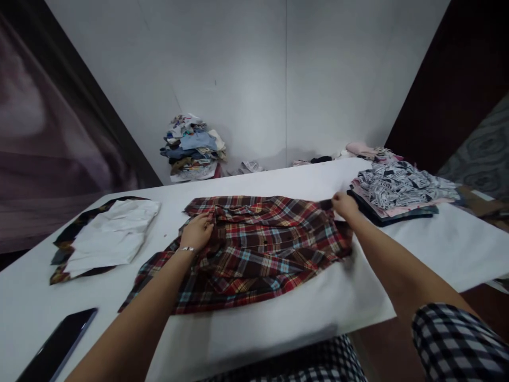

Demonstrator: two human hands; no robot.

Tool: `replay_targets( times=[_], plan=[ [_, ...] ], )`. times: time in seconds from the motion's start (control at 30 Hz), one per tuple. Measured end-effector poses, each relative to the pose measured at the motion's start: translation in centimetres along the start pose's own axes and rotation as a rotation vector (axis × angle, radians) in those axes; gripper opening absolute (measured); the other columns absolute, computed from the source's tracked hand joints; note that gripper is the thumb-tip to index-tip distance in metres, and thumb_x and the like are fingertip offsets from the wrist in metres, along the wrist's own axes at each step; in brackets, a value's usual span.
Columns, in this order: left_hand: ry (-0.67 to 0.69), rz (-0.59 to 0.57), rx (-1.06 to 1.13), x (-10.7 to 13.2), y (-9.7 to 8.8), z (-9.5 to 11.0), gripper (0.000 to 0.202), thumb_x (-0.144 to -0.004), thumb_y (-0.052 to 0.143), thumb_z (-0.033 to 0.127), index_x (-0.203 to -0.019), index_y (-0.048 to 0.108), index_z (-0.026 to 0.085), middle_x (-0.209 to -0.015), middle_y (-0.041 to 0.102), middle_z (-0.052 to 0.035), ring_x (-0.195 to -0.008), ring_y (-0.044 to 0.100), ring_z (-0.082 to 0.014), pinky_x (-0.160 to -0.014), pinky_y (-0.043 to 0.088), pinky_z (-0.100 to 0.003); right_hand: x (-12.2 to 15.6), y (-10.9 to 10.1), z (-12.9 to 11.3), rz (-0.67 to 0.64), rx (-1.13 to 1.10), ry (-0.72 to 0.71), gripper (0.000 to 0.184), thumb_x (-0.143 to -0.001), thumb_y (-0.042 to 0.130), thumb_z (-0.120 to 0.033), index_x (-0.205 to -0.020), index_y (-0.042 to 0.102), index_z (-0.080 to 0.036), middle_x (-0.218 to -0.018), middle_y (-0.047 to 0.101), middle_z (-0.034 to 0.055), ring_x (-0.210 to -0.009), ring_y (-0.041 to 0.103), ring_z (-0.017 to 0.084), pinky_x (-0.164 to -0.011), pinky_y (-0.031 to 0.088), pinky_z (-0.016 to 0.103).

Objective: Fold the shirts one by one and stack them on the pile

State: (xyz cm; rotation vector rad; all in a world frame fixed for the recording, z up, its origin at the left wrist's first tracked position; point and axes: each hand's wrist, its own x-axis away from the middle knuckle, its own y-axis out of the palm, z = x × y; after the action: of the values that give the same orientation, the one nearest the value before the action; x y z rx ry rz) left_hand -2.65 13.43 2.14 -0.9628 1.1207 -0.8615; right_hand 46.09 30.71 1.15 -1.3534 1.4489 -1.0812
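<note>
We pinch edge of red-and-brown plaid fabric shirt (265, 242) in right hand (344, 205); left hand (199, 231) curls on it, grip unclear; we should tension evenly.

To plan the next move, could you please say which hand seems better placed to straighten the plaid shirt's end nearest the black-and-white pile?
Probably the right hand: it holds the plaid shirt at that end, while the left hand rests farther off, toward the white garment.

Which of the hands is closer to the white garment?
The left hand: it is on the plaid shirt, right of the white garment. The right hand holds the shirt's right end, farther from the garment.
</note>
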Motion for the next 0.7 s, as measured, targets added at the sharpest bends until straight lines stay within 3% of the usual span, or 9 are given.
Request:
replay_targets(
  times=[0.07, 0.13, 0.23, 0.33, 0.5, 0.63, 0.7],
  plan=[
    [-0.012, -0.076, -0.044, -1.5, 0.9, 0.5, 0.031, -0.082, 0.048, 0.034, -0.099, 0.069, 0.019, -0.127, 0.06, -0.0078, -0.115, 0.055, -0.0243, -0.1, 0.043, -0.036, -0.4, -0.7, 1.8, 0.103, -0.027, 0.093, 0.032, -0.086, 0.044, -0.032, -0.104, 0.068, -0.018, -0.1, 0.069, 0.0104, -0.09, 0.062, 0.022, -0.066, 0.041, 0.026],
    [-0.06, -0.158, -0.083, -2.7, 1.5, 0.9, 0.035, -0.082, 0.048, 0.039, -0.103, 0.068, 0.019, -0.13, 0.057, -0.0092, -0.117, 0.053, -0.0267, -0.098, 0.043, -0.038, -0.6, -1.0, 3.2, 0.062, -0.023, 0.118, 0.031, -0.084, 0.049, -0.032, -0.102, 0.068, -0.017, -0.099, 0.069, 0.0118, -0.092, 0.063, 0.024, -0.067, 0.042, 0.027],
    [-0.15, -0.205, -0.11, -4.2, 2.2, 0.6, 0.043, -0.085, 0.044, 0.047, -0.11, 0.065, 0.018, -0.13, 0.056, -0.0117, -0.119, 0.051, -0.0298, -0.095, 0.044, -0.041, -1.0, -0.7, 3.7, -0.027, -0.001, 0.063, 0.039, -0.083, 0.052, -0.033, -0.113, 0.065, -0.012, -0.113, 0.065, 0.0159, -0.101, 0.061, 0.026, -0.075, 0.043, 0.028],
    [-0.21, -0.167, -0.095, -5.7, 2.5, -0.3, 0.048, -0.087, 0.038, 0.051, -0.114, 0.061, 0.018, -0.127, 0.057, -0.0142, -0.118, 0.051, -0.0317, -0.093, 0.044, -0.043, -1.9, -0.2, 2.5, -0.057, -0.018, -0.038, 0.041, -0.088, 0.047, -0.034, -0.12, 0.062, -0.012, -0.123, 0.061, 0.0145, -0.109, 0.057, 0.023, -0.083, 0.041, 0.027],
    [-0.329, -0.13, -0.084, -7.7, 2.7, -1.4, 0.059, -0.086, 0.036, 0.054, -0.129, 0.05, 0.016, -0.137, 0.048, -0.0185, -0.124, 0.046, -0.0363, -0.095, 0.039, -0.054, -3.7, 0.1, -0.7, -0.152, -0.04, -0.12, 0.037, -0.091, 0.043, -0.035, -0.11, 0.068, -0.015, -0.111, 0.068, 0.0105, -0.098, 0.062, 0.021, -0.078, 0.043, 0.024],
    [-0.43, -0.341, -0.08, -8.3, 3.5, -2.0, 0.065, -0.081, 0.041, 0.06, -0.126, 0.054, 0.015, -0.133, 0.053, -0.0209, -0.119, 0.051, -0.0384, -0.093, 0.041, -0.054, -4.6, -0.7, -2.4, -0.26, -0.049, -0.141, 0.038, -0.092, 0.043, -0.04, -0.097, 0.073, -0.016, -0.094, 0.072, 0.0085, -0.081, 0.065, 0.018, -0.07, 0.045, 0.023],
    [-0.425, -0.428, -0.078, -8.3, 3.9, -2.3, 0.065, -0.081, 0.04, 0.062, -0.119, 0.06, 0.014, -0.127, 0.058, -0.0213, -0.115, 0.054, -0.0386, -0.091, 0.042, -0.051, -4.9, -1.4, -2.7, -0.331, -0.024, -0.143, 0.032, -0.087, 0.053, -0.038, -0.087, 0.074, -0.014, -0.083, 0.072, 0.0084, -0.075, 0.065, 0.018, -0.069, 0.046, 0.024]
  ],
)
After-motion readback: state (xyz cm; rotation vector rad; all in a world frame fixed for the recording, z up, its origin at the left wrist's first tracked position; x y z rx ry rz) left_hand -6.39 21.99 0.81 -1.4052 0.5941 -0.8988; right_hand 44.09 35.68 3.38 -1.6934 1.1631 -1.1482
